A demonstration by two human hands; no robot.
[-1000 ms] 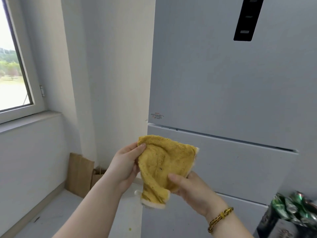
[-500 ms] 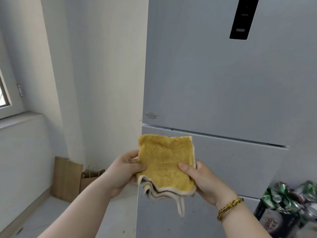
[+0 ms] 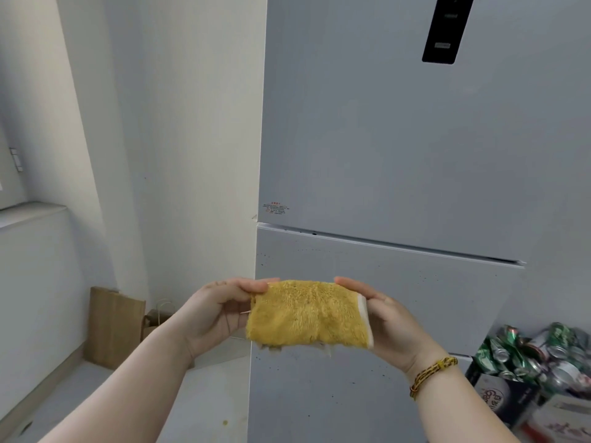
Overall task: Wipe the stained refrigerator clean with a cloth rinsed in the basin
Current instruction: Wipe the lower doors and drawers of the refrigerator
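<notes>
A fluffy yellow cloth (image 3: 308, 314) with a white edge is folded into a flat rectangle and held level in front of me. My left hand (image 3: 217, 314) grips its left end and my right hand (image 3: 388, 321), with a beaded bracelet at the wrist, grips its right end. Behind the cloth stands a tall pale grey refrigerator (image 3: 399, 155). Small dark specks dot its lower doors (image 3: 431, 292) around and below the cloth. The basin is out of view.
A black control panel (image 3: 446, 27) sits high on the fridge door. Brown paper bags (image 3: 112, 327) lean in the floor corner at the left wall. A box heaped with crushed cans (image 3: 527, 356) stands at the lower right. A windowsill (image 3: 28, 212) juts out at the left.
The cloth has gone from loosely open to folded in half again into a narrow rectangle. The view has swung right, so the window has left the frame.
</notes>
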